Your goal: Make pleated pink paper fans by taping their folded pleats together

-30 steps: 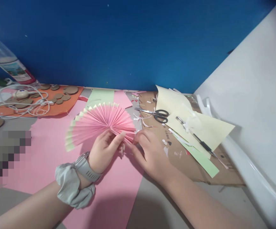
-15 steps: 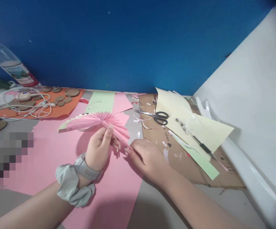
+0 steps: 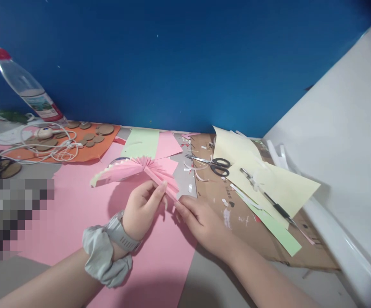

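Note:
My left hand (image 3: 142,207), with a grey watch and a grey scrunchie on the wrist, pinches the centre of a pleated pink paper fan (image 3: 131,169) with a pale green edge. The fan is tilted nearly flat, its pleats spreading left and right above a large pink sheet (image 3: 86,214). My right hand (image 3: 201,222) lies on the table just right of the fan, its fingertips touching the fan's lower right pleats. That hand's fingers are curled, and it holds nothing that I can make out.
Scissors (image 3: 213,163) and a craft knife (image 3: 269,199) lie on yellow paper (image 3: 281,182) and brown cardboard (image 3: 237,214) to the right. Green and pink sheets lie behind the fan. An orange sheet (image 3: 86,149) with cardboard discs, white cables and a plastic bottle (image 3: 28,90) sit far left. A white panel rises at right.
The fan has tipped from upright and spread wide to nearly flat. My right hand has slid down from the fan's right edge to the table. The view has shifted slightly.

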